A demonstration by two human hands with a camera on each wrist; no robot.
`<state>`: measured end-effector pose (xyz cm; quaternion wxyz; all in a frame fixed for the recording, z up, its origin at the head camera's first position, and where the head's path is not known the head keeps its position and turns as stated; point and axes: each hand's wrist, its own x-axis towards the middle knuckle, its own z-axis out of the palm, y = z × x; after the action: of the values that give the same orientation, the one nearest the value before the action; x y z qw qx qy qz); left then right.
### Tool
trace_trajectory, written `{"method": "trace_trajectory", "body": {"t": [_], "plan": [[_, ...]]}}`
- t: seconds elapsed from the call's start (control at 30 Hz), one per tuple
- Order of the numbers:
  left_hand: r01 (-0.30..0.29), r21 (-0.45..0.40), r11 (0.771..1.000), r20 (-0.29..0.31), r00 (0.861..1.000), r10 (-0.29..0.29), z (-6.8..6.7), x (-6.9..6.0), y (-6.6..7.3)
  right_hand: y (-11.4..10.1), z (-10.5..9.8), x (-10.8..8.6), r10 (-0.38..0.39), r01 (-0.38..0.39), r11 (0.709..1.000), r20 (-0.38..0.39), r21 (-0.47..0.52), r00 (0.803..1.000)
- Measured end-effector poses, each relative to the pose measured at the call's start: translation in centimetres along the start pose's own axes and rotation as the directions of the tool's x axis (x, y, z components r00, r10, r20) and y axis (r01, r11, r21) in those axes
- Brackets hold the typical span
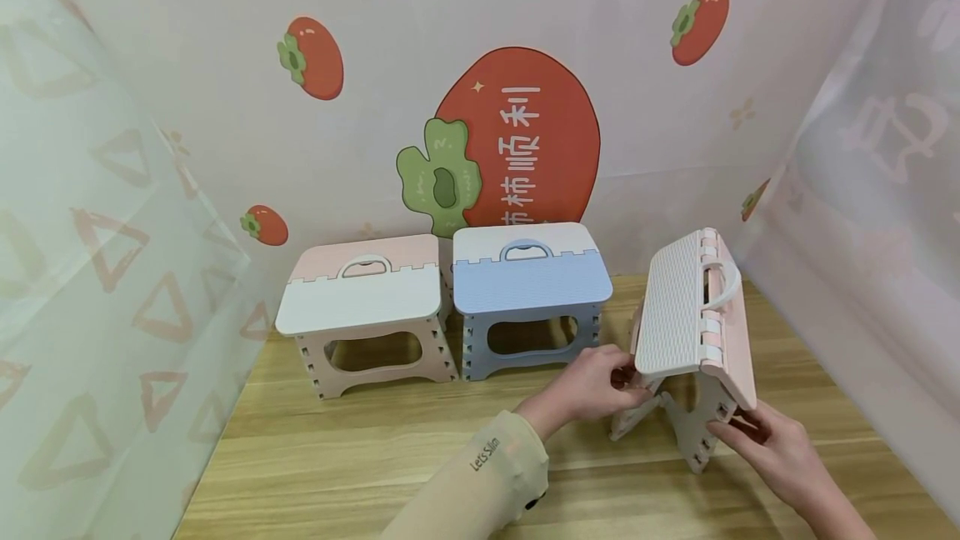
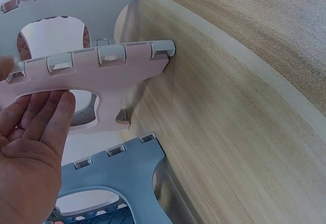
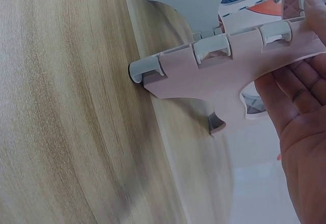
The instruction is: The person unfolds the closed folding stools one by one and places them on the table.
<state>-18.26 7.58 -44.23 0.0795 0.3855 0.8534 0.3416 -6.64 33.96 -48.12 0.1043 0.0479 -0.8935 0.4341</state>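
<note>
A pink and white folding step stool (image 1: 671, 307) stands partly folded on the right of the table, its two top halves sloping down from the hinge like a roof. My left hand (image 1: 588, 386) grips its left leg panel. In the left wrist view the fingers (image 2: 48, 112) curl into the cutout of the pink panel (image 2: 137, 71), thumb at the hinged edge. On the other side my right hand (image 1: 780, 452) holds the right leg panel. The right wrist view shows those fingers (image 3: 298, 94) hooked under the pink panel (image 3: 188, 76). A white handle (image 1: 726, 288) sticks up at the ridge.
Two unfolded stools stand side by side at the back: a pink and white one (image 1: 360, 307) on the left, a blue and white one (image 1: 532, 286) in the middle. They rest on a wood-grain table (image 1: 337, 465). Printed cloth walls (image 1: 375, 140) enclose the back and sides.
</note>
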Motion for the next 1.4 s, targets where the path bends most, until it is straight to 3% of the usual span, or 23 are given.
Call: {"method": "trace_trajectory", "body": {"t": [0.6,0.9,1.4], "plan": [[0.007,-0.008,1.0,-0.003,1.0,-0.007,0.04,-0.08,-0.12,-0.02,-0.55,-0.3,0.032,-0.032,0.999,0.006,-0.002,0.999],[0.009,-0.009,1.0,-0.003,1.0,-0.009,-0.13,-0.08,-0.12,0.23,-0.59,-0.31,0.002,-0.002,1.0,-0.002,0.022,1.0],[0.016,-0.022,1.0,-0.006,1.0,-0.016,-0.17,-0.12,-0.3,0.33,-0.84,-0.48,0.059,-0.059,0.998,0.007,-0.004,0.998]]}}
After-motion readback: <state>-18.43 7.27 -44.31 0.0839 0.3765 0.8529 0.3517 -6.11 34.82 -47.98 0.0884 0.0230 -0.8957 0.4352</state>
